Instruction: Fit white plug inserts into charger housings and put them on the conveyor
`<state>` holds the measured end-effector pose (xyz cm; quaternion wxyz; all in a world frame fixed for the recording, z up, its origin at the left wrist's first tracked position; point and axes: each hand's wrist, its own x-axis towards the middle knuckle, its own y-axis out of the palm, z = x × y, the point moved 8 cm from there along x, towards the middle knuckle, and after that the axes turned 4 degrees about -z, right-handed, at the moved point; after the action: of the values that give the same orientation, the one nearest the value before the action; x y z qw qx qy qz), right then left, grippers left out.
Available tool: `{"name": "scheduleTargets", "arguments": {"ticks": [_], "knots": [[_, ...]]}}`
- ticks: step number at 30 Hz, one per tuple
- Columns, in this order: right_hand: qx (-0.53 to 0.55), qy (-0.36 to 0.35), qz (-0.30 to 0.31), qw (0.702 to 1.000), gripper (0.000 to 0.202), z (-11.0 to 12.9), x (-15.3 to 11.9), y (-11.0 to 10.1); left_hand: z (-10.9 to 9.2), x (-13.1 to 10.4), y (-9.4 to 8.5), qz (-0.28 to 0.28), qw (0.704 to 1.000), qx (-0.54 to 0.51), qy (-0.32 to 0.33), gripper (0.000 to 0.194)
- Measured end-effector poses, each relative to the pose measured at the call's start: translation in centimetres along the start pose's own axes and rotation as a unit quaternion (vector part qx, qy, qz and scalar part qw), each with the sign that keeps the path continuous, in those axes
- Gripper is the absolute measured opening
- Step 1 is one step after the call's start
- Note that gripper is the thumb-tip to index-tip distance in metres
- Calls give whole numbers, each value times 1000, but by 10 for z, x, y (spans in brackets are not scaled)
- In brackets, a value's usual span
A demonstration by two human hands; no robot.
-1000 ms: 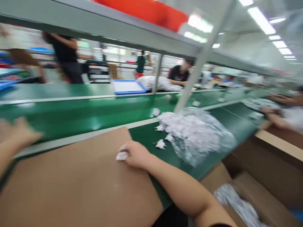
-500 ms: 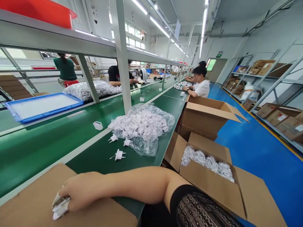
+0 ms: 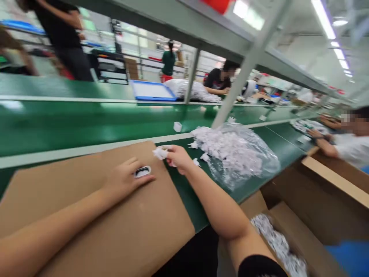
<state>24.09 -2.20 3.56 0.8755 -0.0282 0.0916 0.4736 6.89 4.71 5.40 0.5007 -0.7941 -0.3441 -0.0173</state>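
My left hand (image 3: pixel 125 175) rests over the cardboard sheet (image 3: pixel 95 215), closed around a white oval housing (image 3: pixel 143 172) with its dark opening facing up. Beyond the sheet's right edge, my right hand (image 3: pixel 179 157) pinches a small white plug part (image 3: pixel 160 153); motion blurs its shape. A clear plastic bag (image 3: pixel 230 152) full of white plug parts lies on the green bench to the right of my right hand. Loose white parts (image 3: pixel 205 157) sit between that hand and the bag.
A white housing (image 3: pixel 177 126) stands on the green conveyor (image 3: pixel 95 121). A metal post (image 3: pixel 245 73) rises behind the bag. Open cartons (image 3: pixel 296 219) stand at the lower right, one holding wrapped white items. A person in white sits at right; others are across the line.
The view has swung left. My left hand with the housing has come into view. My right hand has moved off the cardboard toward the bag, and the loose plugs there are partly covered.
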Motion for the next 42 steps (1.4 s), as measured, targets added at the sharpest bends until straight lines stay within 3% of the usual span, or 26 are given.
{"name": "scheduleTargets", "arguments": {"ticks": [5, 7, 9, 13, 15, 19, 27, 33, 37, 42], "knots": [[15, 38, 46, 998, 49, -2, -8, 11, 12, -1, 9, 29, 979, -189, -71, 62], [-25, 21, 40, 999, 51, -3, -13, 12, 11, -3, 10, 45, 962, -259, -75, 51], [-92, -39, 19, 995, 47, 3, -18, 13, 9, -5, 9, 51, 956, -284, -59, 37], [-246, -250, 2, 936, 25, 29, -39, 27, 9, -1, 8, 34, 961, -271, -43, 31], [-300, -315, 17, 900, 21, 36, -50, 37, 11, 0, 10, 32, 960, -272, -51, 31], [-357, -359, 43, 861, 24, 36, -61, 48, 10, 1, 9, 30, 955, -290, -54, 31], [-415, -386, 76, 820, 33, 33, -66, 55, 11, -1, 9, 32, 953, -292, -73, 33], [-491, -362, 66, 790, 33, 34, -66, 59, 8, -2, 8, 30, 963, -264, -36, 31], [-530, -347, 52, 772, 36, 37, -65, 61, 0, -7, 6, 4, 990, -136, 36, 26], [-470, -318, 32, 823, 33, 33, -63, 60, -10, -15, 4, -22, 995, 45, 91, 34]]}}
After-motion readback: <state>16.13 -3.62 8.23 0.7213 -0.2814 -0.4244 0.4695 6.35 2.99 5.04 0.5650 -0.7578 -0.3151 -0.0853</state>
